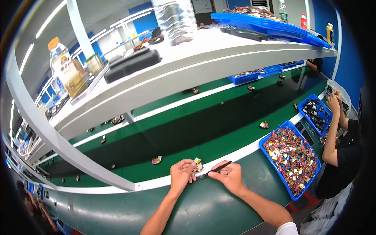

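My left hand [181,175] is over the near edge of the green work line, its fingers curled closed against a small flat part with yellow and white faces [198,165]. Its fingertips and thumb pinch the part's left side. In my right hand [232,178] is a slim black tweezers-like tool [223,167], gripped between thumb and fingers. The tool's thin end points left, just below the part and close to my left fingertips. Whether the tip touches the part is too small to tell.
To the right, a blue tray [266,150] holds many similar small parts; behind it a second blue tray [299,105] holds black pieces. A co-worker's hands [335,102] work beside it. Loose parts [156,160] lie along the belt [196,121]. A white shelf [196,58] spans above.
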Demonstrator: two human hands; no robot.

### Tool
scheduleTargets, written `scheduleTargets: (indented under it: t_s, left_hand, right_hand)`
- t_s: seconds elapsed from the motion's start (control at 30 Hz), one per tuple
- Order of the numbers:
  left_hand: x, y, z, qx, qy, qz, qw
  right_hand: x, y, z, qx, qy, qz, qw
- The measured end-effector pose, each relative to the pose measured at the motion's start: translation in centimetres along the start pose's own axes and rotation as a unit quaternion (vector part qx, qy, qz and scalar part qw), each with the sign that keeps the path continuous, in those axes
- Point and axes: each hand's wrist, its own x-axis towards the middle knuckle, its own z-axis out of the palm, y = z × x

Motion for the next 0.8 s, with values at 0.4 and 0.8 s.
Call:
scheduleTargets:
  t_s: [0.4, 0.8]
  left_hand:
    - [-2.3, -3.1, 0.3, -0.028, 0.019, 0.031, 0.999]
    - [-2.1, -2.9, 0.2, -0.029, 0.007, 0.029, 0.999]
  right_hand:
    - [-0.3, -0.2, 0.8, -0.136, 0.01, -0.032, 0.99]
    - [-0.2, 0.5, 0.9, -0.254, 0.021, -0.071, 0.964]
